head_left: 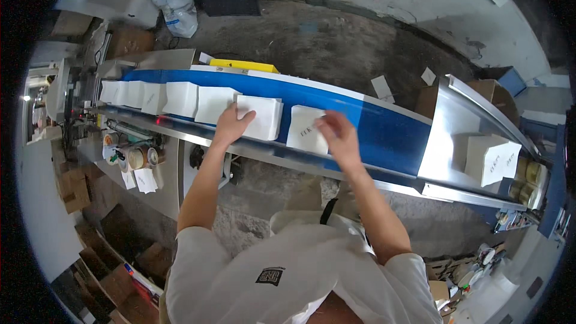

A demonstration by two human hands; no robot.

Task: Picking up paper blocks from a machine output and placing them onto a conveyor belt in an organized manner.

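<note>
A row of white paper stacks (181, 98) lies along the blue conveyor belt (384, 135). My left hand (233, 126) rests on the left edge of one white stack (264, 121), thumb apart from the other fingers. A short gap to the right sits another white paper stack (304, 134) with dark print on its top. At that stack's upper right corner, my right hand (340, 138) has its fingers bent and pressed together on the paper. Slight blur covers its fingertips. Whether the stacks are loose sheets or folded bags I cannot tell.
Beyond the belt's right end, a metal tray (444, 138) carries a printed white stack (493, 161). A yellow bar (243, 65) lies along the far edge. Rolls of tape (139, 157) sit below the belt at left. Cardboard boxes (73, 191) stand farther left.
</note>
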